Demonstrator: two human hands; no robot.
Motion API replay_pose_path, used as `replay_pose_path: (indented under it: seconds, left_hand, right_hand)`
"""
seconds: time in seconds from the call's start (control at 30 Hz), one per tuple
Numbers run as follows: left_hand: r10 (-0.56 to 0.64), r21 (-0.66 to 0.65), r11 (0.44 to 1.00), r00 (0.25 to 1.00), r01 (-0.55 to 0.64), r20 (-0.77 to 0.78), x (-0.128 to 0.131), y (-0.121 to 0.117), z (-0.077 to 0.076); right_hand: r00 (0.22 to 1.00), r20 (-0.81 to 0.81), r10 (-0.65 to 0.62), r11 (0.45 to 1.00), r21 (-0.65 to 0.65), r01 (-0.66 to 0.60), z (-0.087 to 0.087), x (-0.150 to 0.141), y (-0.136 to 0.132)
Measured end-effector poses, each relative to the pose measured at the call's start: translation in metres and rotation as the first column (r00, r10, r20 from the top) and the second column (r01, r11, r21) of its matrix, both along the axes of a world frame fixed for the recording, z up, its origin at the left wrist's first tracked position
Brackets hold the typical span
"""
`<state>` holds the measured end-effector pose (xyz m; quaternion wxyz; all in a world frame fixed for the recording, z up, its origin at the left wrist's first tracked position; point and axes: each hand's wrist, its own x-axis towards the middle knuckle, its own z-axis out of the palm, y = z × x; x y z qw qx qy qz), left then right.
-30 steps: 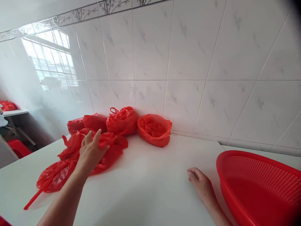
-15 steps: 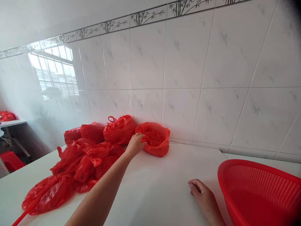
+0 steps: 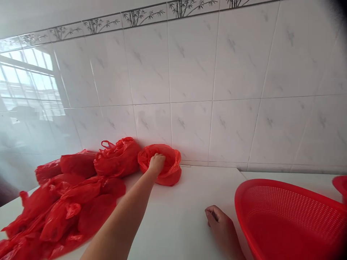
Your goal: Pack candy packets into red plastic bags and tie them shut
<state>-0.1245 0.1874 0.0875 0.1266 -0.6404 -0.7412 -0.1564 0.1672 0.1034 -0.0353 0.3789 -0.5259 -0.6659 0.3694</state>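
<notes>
I have the left hand [image 3: 157,163] at the open bag [image 3: 170,177], reaching in over its near side. Its fingers are bunched and bent down into the mouth, against the red plastic inside; whether they grip any of it I cannot tell. The open bag sits upright on the bench [image 3: 173,224], close to the foot of the tiled wall [image 3: 189,65], its rim loose and wide. My right hand [image 3: 221,224] is loosely closed, thumb against the curled fingers, with nothing visible in it; it is low over the bench, between the open bag and the basket [image 3: 267,183], nearer the basket. The basket is red, perforated along its sides, its floor bare where I can see it. Part of another red rim [image 3: 340,185] shows at the right edge of view. Just left of the open bag stands a looped bag [image 3: 118,159], a thin handle sticking up. Two smooth bundles [image 3: 77,164] lie further left along the wall. In front of them spreads a heap [image 3: 67,209] of crumpled red bags, partly behind my left forearm; contents hidden. Window reflection [image 3: 24,79] on the tiles, upper left.
</notes>
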Motion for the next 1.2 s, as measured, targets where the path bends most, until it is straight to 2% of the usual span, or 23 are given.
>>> replay_pose_path:
  seconds: [0.13, 0.23, 0.4, 0.53, 0.67, 0.8, 0.87, 0.93, 1.0, 1.03, 1.1, 1.13, 1.2]
  left_hand:
    - [0.062, -0.012, 0.998, 0.998, -0.062, 0.031, -0.005, 0.005, -0.004]
    - [0.089, 0.036, 0.995, 0.993, -0.092, 0.074, -0.007, 0.005, -0.001]
    - [0.094, 0.224, 0.966, 0.981, -0.131, 0.170, -0.005, 0.003, 0.019]
    - [-0.009, 0.375, 0.923, 0.973, -0.081, 0.232, -0.001, -0.001, 0.037]
    - [-0.097, 0.540, 0.839, 0.959, -0.065, 0.266, 0.004, -0.011, 0.056]
    - [-0.133, 0.699, 0.707, 0.950, -0.109, 0.283, 0.016, -0.032, 0.077]
    - [-0.152, 0.750, 0.651, 0.948, -0.116, 0.279, 0.027, -0.049, 0.080]
    - [-0.189, 0.787, 0.614, 0.956, -0.063, 0.223, 0.043, -0.071, 0.070]
    - [-0.267, 0.806, 0.576, 0.963, 0.139, 0.025, 0.061, -0.097, 0.046]
    - [-0.332, 0.774, 0.566, 0.938, 0.284, -0.101, 0.071, -0.111, 0.030]
    - [-0.538, 0.558, 0.568, 0.786, 0.605, -0.304, 0.091, -0.138, -0.004]
    - [-0.627, 0.380, 0.611, 0.717, 0.695, -0.303, 0.101, -0.150, -0.020]
    - [-0.688, 0.167, 0.677, 0.697, 0.717, -0.202, 0.119, -0.171, -0.047]
  right_hand:
    - [1.000, -0.002, -0.004, 1.000, 0.020, 0.004, -0.001, 0.001, -0.001]
    - [1.000, 0.001, -0.013, 0.999, 0.046, 0.013, -0.004, 0.002, 0.000]
    - [1.000, 0.017, -0.016, 0.998, 0.058, 0.015, -0.008, 0.002, 0.003]
    - [1.000, 0.025, -0.016, 0.999, 0.031, 0.016, -0.007, 0.003, 0.001]
    - [1.000, 0.002, -0.015, 0.998, 0.056, 0.015, -0.005, 0.003, 0.002]
    - [1.000, -0.006, -0.022, 0.997, 0.072, 0.022, -0.007, 0.002, 0.003]
    - [0.999, -0.030, -0.031, 0.996, 0.080, 0.033, -0.008, 0.003, 0.004]
    - [0.997, -0.066, -0.030, 0.995, 0.090, 0.036, -0.009, 0.003, 0.005]
    - [0.994, -0.105, -0.031, 0.995, 0.091, 0.041, -0.009, 0.003, 0.004]
    - [0.991, -0.129, -0.029, 0.996, 0.084, 0.040, -0.009, 0.004, 0.003]
    - [0.981, -0.192, -0.023, 0.998, 0.056, 0.034, -0.006, 0.006, 0.000]
    - [0.973, -0.230, -0.011, 0.999, 0.038, 0.020, -0.003, 0.007, -0.002]
    - [0.949, -0.310, 0.049, 0.999, 0.021, -0.044, 0.003, 0.008, -0.006]
